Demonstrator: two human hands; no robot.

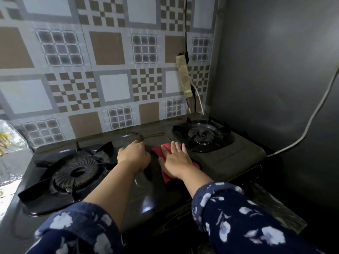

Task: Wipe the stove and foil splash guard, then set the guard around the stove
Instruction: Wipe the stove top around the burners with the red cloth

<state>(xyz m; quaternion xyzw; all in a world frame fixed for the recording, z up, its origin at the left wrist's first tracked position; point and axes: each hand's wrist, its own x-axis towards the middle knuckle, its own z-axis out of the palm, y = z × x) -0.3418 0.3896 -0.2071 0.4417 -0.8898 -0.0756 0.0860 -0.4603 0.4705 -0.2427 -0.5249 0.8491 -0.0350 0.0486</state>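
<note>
stove (146, 198), black, two burners, sits on the counter against the patterned tile wall (110, 52). left burner (77, 173) near the front left, right burner (201, 136) further back at the right. red cloth (161, 153) lies on the stove top between the two burners. right hand (176, 160) is flat, fingers spread, palm pressing down on the cloth. left hand (134, 154) is curled loosely, resting on the stove top just left of the cloth, next to the left burner grate; can't tell if it grips anything. both arms in dark blue floral sleeves (247, 226). crinkled foil guard (11, 140) at the far left edge, apart from the stove. power strip (184, 77) hangs on the wall behind the right burner.
</note>
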